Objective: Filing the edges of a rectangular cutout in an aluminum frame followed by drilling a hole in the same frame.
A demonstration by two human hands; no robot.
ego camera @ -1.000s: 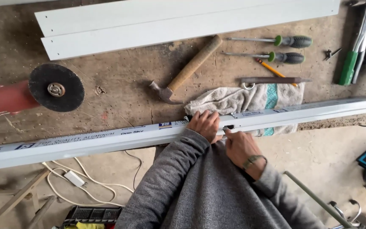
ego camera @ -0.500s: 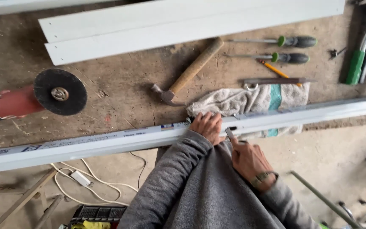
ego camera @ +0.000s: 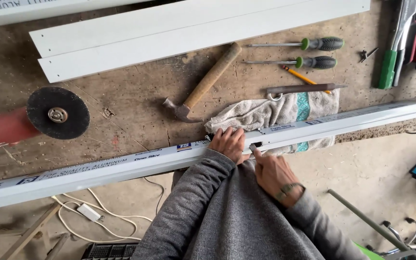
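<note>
Aluminium profile (ego camera: 121,169), long and white, runs across the frame from lower left to right edge along the near side of the table (ego camera: 136,106), resting on a folded towel (ego camera: 266,111) at centre. The left hand (ego camera: 228,143) lies flat on the profile, pressing it down, fingers spread and grasping nothing; the right hand (ego camera: 275,173) just beside it pinches a small dark tool (ego camera: 255,146) against the profile's face. Judging by this, steady downward pressure close to the tool keeps the long piece from rocking. White panels (ego camera: 193,29) lie across the top; an angle grinder (ego camera: 34,118) sits at left, a hammer (ego camera: 203,86) at centre, two screwdrivers (ego camera: 304,53) upper right. The wooden top is worn and stained; a dusty concrete floor (ego camera: 376,178) shows below.
</note>
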